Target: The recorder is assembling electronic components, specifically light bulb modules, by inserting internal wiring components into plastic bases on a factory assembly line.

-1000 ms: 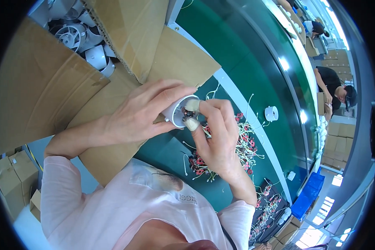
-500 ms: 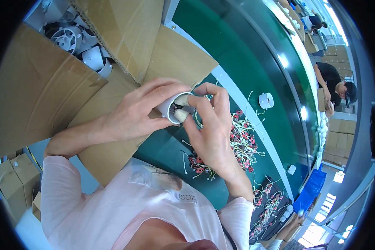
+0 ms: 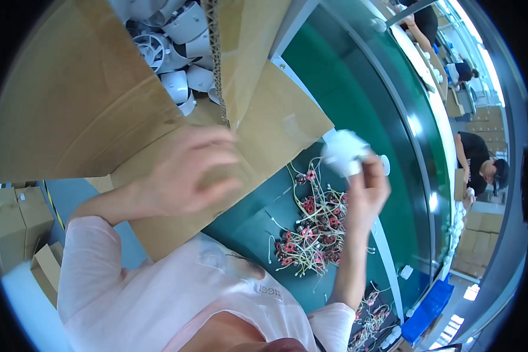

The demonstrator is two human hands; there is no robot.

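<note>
My right hand (image 3: 366,185) is stretched out over the edge of the green belt, its fingers closed on a white plastic housing (image 3: 343,151). The housing is smeared by motion, so its inside does not show. My left hand (image 3: 190,167) hovers above a cardboard flap (image 3: 270,138). It is blurred but looks empty, with the thumb and curled fingers apart. Below my right hand lies a tangled heap of small red and dark parts with pale wires (image 3: 311,237) on the green surface. Another white round piece (image 3: 385,165) shows partly behind the right hand.
An open cardboard box (image 3: 70,100) at the left holds several white plastic housings (image 3: 179,85). The green conveyor belt (image 3: 358,82) curves along the right. A blue bin (image 3: 428,311) and more wired parts (image 3: 369,322) lie at lower right. Co-workers (image 3: 475,155) are across the line.
My hands have come apart. The right hand has carried the white housing to the right, over the belt's edge, while the left has let go of it. The view has shifted slightly.
</note>
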